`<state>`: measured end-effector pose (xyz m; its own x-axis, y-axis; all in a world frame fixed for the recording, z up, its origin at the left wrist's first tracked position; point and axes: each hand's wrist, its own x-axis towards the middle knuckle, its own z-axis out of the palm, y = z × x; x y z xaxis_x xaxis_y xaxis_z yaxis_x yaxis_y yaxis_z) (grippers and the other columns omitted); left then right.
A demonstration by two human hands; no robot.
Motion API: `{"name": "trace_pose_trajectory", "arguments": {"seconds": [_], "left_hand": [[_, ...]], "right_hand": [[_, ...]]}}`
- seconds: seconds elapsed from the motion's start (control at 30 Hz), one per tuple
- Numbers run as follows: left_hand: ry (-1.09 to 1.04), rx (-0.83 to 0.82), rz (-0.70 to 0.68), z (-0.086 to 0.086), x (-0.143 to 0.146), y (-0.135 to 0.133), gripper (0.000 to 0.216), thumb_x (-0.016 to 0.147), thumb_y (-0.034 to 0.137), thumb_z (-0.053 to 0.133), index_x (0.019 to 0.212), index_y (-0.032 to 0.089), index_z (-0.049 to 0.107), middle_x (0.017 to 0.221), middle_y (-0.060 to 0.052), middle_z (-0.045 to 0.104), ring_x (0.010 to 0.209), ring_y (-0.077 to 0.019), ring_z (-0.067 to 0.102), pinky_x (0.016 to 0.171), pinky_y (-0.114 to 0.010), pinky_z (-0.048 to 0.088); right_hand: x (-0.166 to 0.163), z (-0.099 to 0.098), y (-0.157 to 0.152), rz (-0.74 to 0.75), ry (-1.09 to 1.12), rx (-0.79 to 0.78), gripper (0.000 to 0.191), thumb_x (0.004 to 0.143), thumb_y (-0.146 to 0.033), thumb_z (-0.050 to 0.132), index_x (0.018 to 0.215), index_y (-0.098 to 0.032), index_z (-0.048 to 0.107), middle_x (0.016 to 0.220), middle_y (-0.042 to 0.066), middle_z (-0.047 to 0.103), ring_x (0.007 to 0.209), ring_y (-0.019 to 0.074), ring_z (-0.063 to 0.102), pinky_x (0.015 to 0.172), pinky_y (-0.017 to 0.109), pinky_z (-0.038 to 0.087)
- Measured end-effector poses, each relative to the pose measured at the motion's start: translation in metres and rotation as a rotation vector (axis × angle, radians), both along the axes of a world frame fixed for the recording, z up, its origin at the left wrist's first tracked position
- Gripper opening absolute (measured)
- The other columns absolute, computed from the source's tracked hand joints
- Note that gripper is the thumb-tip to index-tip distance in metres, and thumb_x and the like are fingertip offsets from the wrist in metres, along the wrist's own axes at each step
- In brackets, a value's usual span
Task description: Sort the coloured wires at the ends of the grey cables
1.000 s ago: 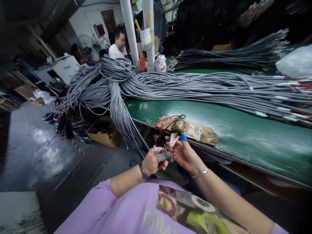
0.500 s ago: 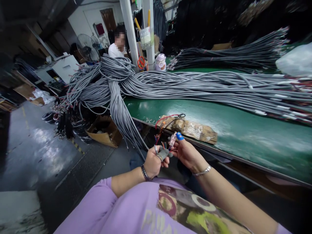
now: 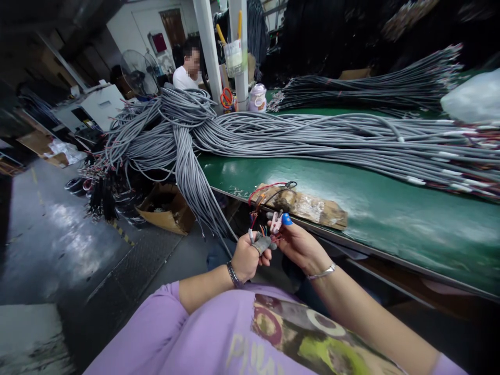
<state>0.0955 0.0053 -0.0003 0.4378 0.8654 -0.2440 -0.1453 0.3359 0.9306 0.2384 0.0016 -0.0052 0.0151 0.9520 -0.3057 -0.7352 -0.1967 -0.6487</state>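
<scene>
My left hand [image 3: 250,257] is closed around the end of a grey cable [image 3: 251,236]. A grey cover wraps its thumb, and thin coloured wires [image 3: 264,229] stick up from the grip. To its right, my right hand [image 3: 300,245], with a blue cover [image 3: 287,219] on a fingertip, pinches a small pale pink clip-like tool [image 3: 276,223]. The tool is just above the left thumb, close to the wires; whether it touches them I cannot tell. Beyond the hands, a worn wooden block [image 3: 312,208] with red and black wires lies along the table edge.
A thick bundle of grey cables [image 3: 312,136] crosses the green table [image 3: 375,192] and hangs over its left edge. Darker cables [image 3: 359,89] lie behind. An open cardboard box [image 3: 166,211] is on the floor. A person [image 3: 186,78] is beyond the post [image 3: 209,52].
The pink tool has turned a little in my right fingers and a grey-covered fingertip now shows at its left. My left hand keeps its grip; the view has shifted slightly.
</scene>
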Motion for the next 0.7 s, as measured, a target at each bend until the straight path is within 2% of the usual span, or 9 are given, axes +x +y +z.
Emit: {"name": "trace_pose_trajectory", "arguments": {"seconds": [0.13,0.27,0.33,0.43,0.5,0.6,0.7], "left_hand": [[0.015,0.003,-0.017,0.002,-0.001,-0.002,0.041,0.069,0.052,0.07,0.068,0.015,0.055,0.048,0.003,0.054,0.033,-0.0057,0.045,0.033,-0.018,0.023],[0.042,0.043,-0.044,0.001,-0.007,-0.005,0.044,0.069,0.056,0.069,0.069,0.015,0.054,0.05,0.003,0.056,0.035,-0.006,0.047,0.034,-0.018,0.026],[0.064,0.065,-0.043,-0.002,-0.011,-0.006,0.046,0.07,0.058,0.068,0.068,0.016,0.051,0.051,0.002,0.056,0.036,-0.0062,0.048,0.035,-0.018,0.027],[0.09,0.088,-0.04,-0.003,-0.014,-0.006,0.047,0.07,0.06,0.067,0.068,0.016,0.05,0.052,0.002,0.057,0.037,-0.0063,0.049,0.036,-0.018,0.029],[0.113,0.11,-0.057,-0.003,-0.014,-0.006,0.047,0.07,0.061,0.066,0.068,0.016,0.05,0.053,0.002,0.057,0.039,-0.0064,0.049,0.037,-0.018,0.031],[0.147,0.145,-0.165,-0.001,-0.013,-0.005,0.047,0.069,0.059,0.068,0.066,0.016,0.051,0.053,0.001,0.058,0.042,-0.0071,0.051,0.04,-0.018,0.035],[0.174,0.108,-0.344,-0.001,-0.013,-0.001,0.047,0.062,0.057,0.075,0.067,0.015,0.053,0.051,0.001,0.058,0.043,-0.0091,0.053,0.041,-0.019,0.038]], "right_hand": [[-0.001,0.0,-0.001,0.02,-0.01,-0.008,0.035,0.073,-0.056,0.072,0.079,-0.022,0.071,0.075,0.002,0.07,0.061,0.0135,0.057,0.057,0.026,0.046],[0.004,0.005,-0.009,0.142,-0.031,0.026,0.05,0.072,-0.07,0.063,0.08,-0.021,0.071,0.082,0.005,0.069,0.066,0.0156,0.058,0.06,0.029,0.047],[0.007,0.007,-0.016,0.206,-0.077,0.044,0.054,0.066,-0.072,0.066,0.082,-0.021,0.071,0.082,0.005,0.067,0.067,0.0156,0.057,0.063,0.029,0.048],[0.008,0.005,-0.028,0.259,-0.223,0.078,0.049,0.059,-0.062,0.079,0.081,-0.019,0.07,0.076,0.003,0.064,0.066,0.0147,0.055,0.067,0.03,0.047],[0.006,0.004,-0.034,0.21,-0.376,0.11,0.041,0.06,-0.052,0.083,0.078,-0.018,0.068,0.072,0.002,0.062,0.064,0.0135,0.053,0.064,0.029,0.045],[0.001,0.009,-0.039,0.133,-0.57,0.148,0.035,0.064,-0.05,0.08,0.072,-0.018,0.067,0.067,0.001,0.061,0.061,0.0136,0.051,0.062,0.028,0.043],[-0.002,0.019,-0.039,0.213,-0.68,0.188,0.037,0.064,-0.053,0.078,0.07,-0.018,0.067,0.066,0.003,0.064,0.062,0.0163,0.055,0.064,0.031,0.045]]}}
